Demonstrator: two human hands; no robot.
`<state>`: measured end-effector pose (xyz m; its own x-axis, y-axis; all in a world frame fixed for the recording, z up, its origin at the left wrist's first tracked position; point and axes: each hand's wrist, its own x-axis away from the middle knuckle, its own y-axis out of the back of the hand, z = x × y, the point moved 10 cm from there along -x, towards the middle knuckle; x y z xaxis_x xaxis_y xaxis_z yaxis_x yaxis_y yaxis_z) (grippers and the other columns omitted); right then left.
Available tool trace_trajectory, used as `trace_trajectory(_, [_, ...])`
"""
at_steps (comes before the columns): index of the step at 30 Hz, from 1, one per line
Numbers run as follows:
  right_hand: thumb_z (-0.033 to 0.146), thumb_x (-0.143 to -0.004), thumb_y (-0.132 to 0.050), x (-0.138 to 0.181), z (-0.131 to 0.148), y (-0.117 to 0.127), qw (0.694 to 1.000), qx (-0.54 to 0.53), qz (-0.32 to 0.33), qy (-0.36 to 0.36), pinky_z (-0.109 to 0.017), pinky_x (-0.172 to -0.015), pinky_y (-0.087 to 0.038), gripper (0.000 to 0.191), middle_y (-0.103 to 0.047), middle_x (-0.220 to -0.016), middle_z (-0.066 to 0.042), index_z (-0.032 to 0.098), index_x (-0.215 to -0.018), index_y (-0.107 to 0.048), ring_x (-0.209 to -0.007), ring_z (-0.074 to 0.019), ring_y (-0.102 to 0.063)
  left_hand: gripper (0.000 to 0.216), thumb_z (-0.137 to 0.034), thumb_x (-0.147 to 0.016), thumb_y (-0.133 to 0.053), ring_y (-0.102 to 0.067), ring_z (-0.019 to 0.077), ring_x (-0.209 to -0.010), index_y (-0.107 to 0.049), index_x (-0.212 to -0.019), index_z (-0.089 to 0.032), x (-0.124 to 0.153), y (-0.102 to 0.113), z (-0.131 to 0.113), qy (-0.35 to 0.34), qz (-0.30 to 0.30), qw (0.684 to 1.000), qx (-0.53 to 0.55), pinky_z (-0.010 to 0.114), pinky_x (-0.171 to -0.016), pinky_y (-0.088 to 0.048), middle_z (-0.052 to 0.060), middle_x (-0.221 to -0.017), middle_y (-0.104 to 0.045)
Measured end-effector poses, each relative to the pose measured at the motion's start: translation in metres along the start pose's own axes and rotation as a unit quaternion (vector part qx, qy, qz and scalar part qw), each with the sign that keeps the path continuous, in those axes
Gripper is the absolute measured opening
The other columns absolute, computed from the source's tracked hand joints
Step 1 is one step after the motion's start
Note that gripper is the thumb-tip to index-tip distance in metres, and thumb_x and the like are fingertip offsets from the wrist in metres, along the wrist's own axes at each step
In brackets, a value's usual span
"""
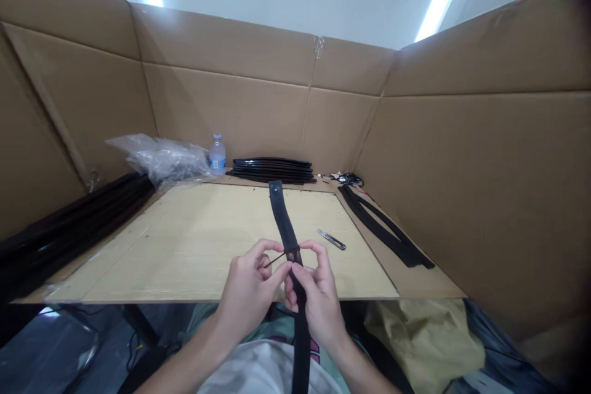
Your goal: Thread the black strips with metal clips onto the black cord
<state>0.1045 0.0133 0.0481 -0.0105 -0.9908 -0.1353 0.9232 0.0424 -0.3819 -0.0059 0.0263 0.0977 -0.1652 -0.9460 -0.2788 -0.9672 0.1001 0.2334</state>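
Observation:
A long black strap [283, 215] runs from the middle of the board down over my lap, with a small round dot near its far end. My left hand [247, 286] and my right hand [321, 295] are both closed on it from either side. Their thumbs meet over the strap, just below a narrow dark band [292, 250] that crosses it. From that band a thin dark strand [275, 260] sticks out toward my left fingers; whether it is cord or tie I cannot tell. Thread snips [332, 239] lie on the board to the right of my hands.
Cardboard walls surround the pale board [198, 240]. At the back are stacked black strips [272, 170], a water bottle [217, 156] and clear plastic bags [170, 159]. Long black pieces [83, 225] line the left. On the right lie black straps [388, 231] and tangled cords [346, 180].

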Motion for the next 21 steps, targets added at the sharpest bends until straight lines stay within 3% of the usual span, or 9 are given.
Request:
trace_trajectory(6, [0.037,-0.085,-0.058,0.001,-0.004,-0.004,1.000,-0.005,0.007,-0.014,-0.014,-0.037,-0.031,0.036,-0.050,-0.054,0.008,0.028,-0.111,-0.035,-0.039,-0.0057,-0.038,0.021,-0.034,-0.078,-0.061,-0.025,0.0071,-0.044,-0.061,-0.090,-0.016,0.005,0.007,0.002,-0.017,-0.016,0.998,-0.051,0.019,-0.042,-0.023,-0.009,-0.049,-0.026])
trace_trajectory(21, [0.041,-0.086,-0.054,0.001,-0.007,-0.010,0.999,-0.017,0.017,-0.029,-0.013,-0.035,-0.032,0.031,-0.050,-0.053,0.009,0.027,-0.106,-0.035,-0.037,-0.0049,-0.038,0.023,-0.037,-0.079,-0.062,-0.024,0.0080,-0.045,-0.063,-0.087,-0.015,0.012,0.012,0.008,-0.026,-0.034,0.997,-0.068,0.020,-0.045,-0.025,-0.009,-0.048,-0.025])
